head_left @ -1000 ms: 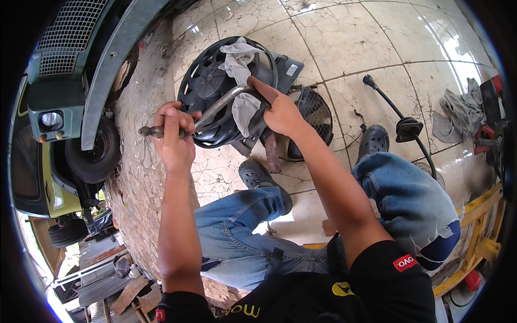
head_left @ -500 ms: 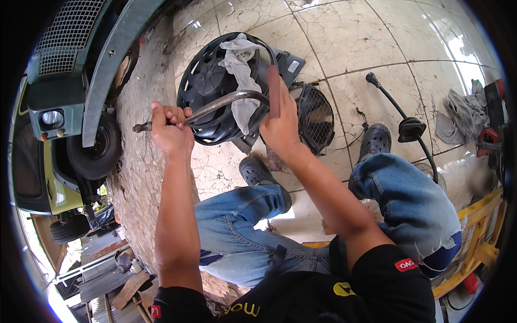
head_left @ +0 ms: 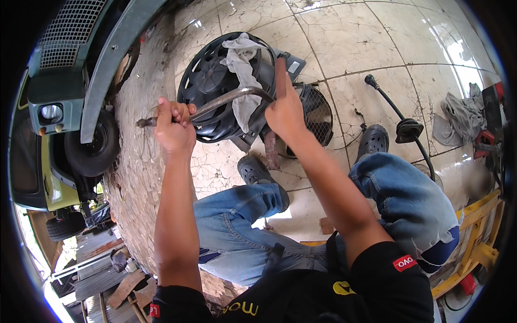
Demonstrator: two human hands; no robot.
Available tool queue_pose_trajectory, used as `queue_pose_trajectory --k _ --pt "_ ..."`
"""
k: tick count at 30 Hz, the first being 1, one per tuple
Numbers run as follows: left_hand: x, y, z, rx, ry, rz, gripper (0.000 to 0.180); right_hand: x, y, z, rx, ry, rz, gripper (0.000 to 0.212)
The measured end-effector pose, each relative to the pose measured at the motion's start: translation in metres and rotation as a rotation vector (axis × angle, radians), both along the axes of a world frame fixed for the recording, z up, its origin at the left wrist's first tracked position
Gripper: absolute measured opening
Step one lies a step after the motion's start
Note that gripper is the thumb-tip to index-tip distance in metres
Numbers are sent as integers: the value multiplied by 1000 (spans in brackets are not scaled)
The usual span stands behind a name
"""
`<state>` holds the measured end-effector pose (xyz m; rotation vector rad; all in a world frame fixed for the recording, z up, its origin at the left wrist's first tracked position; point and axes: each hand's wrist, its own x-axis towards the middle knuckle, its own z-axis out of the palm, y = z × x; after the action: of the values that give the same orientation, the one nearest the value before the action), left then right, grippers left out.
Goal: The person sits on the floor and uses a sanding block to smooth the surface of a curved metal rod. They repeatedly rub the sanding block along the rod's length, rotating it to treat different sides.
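A bent metal rod (head_left: 221,99) with a knobbed end reaches across between my hands. My left hand (head_left: 175,126) is closed round its straight part, near the knob, with the thumb raised. At the other end, my right hand (head_left: 285,116) is closed on a reddish-brown strip (head_left: 281,81) that stands up above the fingers and looks like sandpaper. The rod's far end runs behind this hand, so how the strip meets it is hidden. A reddish-brown length (head_left: 272,151) hangs below; whether it belongs to the strip I cannot tell.
Beyond the rod, a black fan assembly (head_left: 210,78) lies on the tiles with a grey rag (head_left: 242,59) over it. A meshed fan (head_left: 318,116) is beside it. Right: a lever with a rubber boot (head_left: 409,130), crumpled cloth (head_left: 458,118), yellow frame (head_left: 474,242). Left: parked vehicles' tyre (head_left: 94,142).
My right hand and the strip have shifted slightly up and to the right. The rod's bend has risen a little, and more of the reddish-brown length below my right hand now shows.
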<state>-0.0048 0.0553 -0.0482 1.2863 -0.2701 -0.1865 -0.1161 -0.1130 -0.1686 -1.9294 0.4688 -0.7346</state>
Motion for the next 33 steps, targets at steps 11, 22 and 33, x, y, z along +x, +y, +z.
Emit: queue_pose_trajectory --k 11,22,33 --pt "-4 4 -2 0 15 25 45 -3 11 -1 -28 49 -8 88" --pt "-6 -9 5 18 -10 57 44 7 25 14 -143 -10 -42 78" --pt "-12 -13 4 89 -4 112 43 7 30 23 -204 -138 -17 89"
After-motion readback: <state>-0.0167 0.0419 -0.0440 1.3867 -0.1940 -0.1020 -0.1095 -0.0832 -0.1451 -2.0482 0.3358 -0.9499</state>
